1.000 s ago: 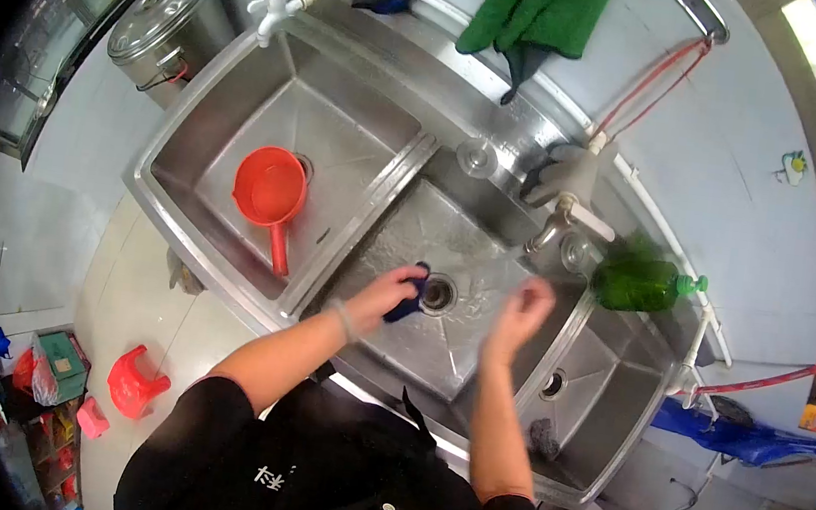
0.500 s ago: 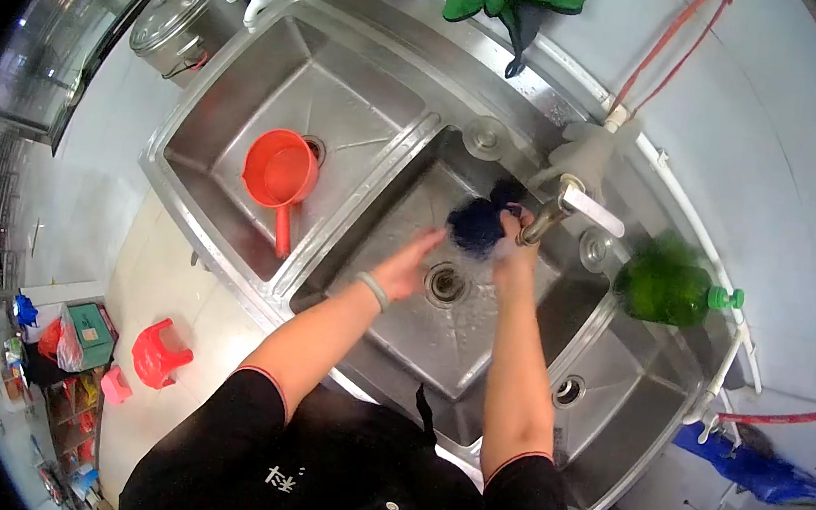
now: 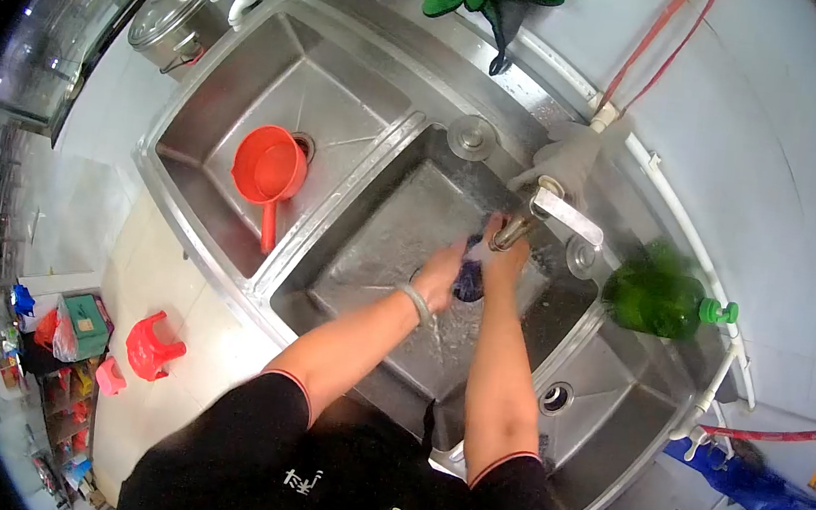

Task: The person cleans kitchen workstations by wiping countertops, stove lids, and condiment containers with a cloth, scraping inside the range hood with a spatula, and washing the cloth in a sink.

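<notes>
Metal faucet overhangs right hand, whose grip, with left hand's, pinches navy cloth.

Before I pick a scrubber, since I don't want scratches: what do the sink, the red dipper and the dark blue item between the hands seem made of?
Sink: metal, likely stainless steel; grey, satin, with soft reflections.
Red dipper: probably plastic; smooth, evenly coloured.
Dark blue item: perhaps cloth, matte; soft outline, but blur leaves it open.

a dark navy cloth, bunched and partly hidden, sits between the left hand and right hand, near the faucet, within the middle sink basin.
</notes>
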{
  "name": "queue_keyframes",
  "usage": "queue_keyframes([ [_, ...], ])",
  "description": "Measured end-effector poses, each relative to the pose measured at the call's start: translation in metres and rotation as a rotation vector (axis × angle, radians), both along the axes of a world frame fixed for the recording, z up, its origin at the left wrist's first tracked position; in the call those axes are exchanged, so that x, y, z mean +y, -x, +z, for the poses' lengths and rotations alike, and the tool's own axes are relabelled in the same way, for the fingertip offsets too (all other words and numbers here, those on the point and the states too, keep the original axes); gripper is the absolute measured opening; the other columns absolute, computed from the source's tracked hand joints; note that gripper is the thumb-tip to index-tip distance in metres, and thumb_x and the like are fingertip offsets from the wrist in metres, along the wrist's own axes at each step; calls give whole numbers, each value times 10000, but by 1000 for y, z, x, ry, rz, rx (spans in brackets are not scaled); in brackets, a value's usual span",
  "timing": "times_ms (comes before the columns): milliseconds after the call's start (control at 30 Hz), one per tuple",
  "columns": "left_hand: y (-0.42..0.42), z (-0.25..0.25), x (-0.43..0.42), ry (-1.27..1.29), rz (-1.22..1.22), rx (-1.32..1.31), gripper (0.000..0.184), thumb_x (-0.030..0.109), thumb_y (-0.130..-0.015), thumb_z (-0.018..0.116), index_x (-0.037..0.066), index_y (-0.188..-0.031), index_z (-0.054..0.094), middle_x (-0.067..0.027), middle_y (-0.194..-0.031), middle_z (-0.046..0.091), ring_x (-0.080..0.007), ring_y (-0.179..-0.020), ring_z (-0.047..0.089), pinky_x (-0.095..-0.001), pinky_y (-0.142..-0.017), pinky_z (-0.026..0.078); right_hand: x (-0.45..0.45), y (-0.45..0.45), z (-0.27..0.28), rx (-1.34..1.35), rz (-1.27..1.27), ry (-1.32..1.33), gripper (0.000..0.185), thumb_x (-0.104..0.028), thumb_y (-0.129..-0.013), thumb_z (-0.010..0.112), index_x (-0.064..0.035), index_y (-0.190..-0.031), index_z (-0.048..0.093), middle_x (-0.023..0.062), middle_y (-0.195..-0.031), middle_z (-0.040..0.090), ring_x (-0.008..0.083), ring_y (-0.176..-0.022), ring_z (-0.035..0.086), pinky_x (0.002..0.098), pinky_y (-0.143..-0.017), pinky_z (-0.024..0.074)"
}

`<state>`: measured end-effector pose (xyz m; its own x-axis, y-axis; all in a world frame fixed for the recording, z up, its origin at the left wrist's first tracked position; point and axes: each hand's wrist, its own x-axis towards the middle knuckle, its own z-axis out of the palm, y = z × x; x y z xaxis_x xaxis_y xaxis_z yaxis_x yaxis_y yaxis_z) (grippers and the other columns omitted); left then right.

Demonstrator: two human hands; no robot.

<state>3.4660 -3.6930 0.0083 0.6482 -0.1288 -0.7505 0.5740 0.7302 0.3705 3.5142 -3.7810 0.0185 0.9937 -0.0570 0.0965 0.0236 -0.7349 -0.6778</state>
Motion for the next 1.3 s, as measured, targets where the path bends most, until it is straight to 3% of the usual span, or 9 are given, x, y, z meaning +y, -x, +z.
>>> queue_keyframes([
  [167,0,-42,41,555,-91,-229,417,463,-988,481,71,-1072,596,-72,-922,674,-221,-775,661,-402,-793,536,47,70,43,-13,222,72,216,-235,-834,637,-47,-941,636,208,-998,650,432,-788,629,517,-716,486],
  [367,15,6,6,132,44,44,303,327,-990,468,78,-1019,639,-74,-919,666,-200,-826,644,-368,-742,512,16,-2,4,467,34,118,359,-335,-896,587,1,-1016,626,247,-991,661,446,-885,637,524,-802,492],
  [467,9,-31,17,41,82,100,291,296,-996,434,81,-1002,630,-75,-918,661,-203,-800,641,-377,-718,514,30,24,46,165,-61,-75,362,-340,-899,574,1,-1013,616,271,-930,661,448,-871,643,532,-779,496],
  [567,8,-84,49,721,-8,-507,292,281,-1002,405,85,-972,619,-88,-909,658,-221,-795,633,-391,-725,518,68,88,54,-83,149,84,340,-328,-907,575,3,-967,626,266,-816,661,449,-847,647,539,-745,492],
  [667,10,-42,38,107,244,109,285,270,-1000,410,73,-968,613,-119,-914,651,-269,-777,633,-439,-724,528,60,54,30,342,12,124,302,-310,-906,597,-23,-993,626,250,-815,661,443,-841,647,538,-731,494],
  [833,13,-8,25,43,-4,86,343,276,-1010,470,10,-1216,534,-106,-1167,623,-214,-1038,617,-374,-892,505,21,2,6,287,-47,143,251,-283,-944,541,-58,-1026,618,232,-911,675,418,-879,648,495,-705,484],
  [1033,19,-5,58,217,-99,96,797,605,-947,464,150,-1536,178,-127,-1555,288,-365,-1435,235,-703,-1078,142,8,6,-8,240,-68,-205,244,-284,-942,540,-61,-986,631,200,-962,671,421,-917,632,467,-749,479],
  [1167,1,-54,23,467,83,-74,669,622,-897,550,68,-1271,545,-163,-1270,582,-309,-1138,579,-484,-974,473,37,41,31,234,205,278,220,-269,-949,550,-77,-1003,643,158,-989,676,391,-945,630,508,-782,474],
  [1300,-24,-27,35,287,-132,66,487,487,-876,668,67,-1119,625,-114,-991,681,-237,-881,652,-393,-812,545,24,90,59,68,302,186,201,-245,-952,554,-81,-1022,648,151,-972,681,380,-932,640,508,-787,484],
])
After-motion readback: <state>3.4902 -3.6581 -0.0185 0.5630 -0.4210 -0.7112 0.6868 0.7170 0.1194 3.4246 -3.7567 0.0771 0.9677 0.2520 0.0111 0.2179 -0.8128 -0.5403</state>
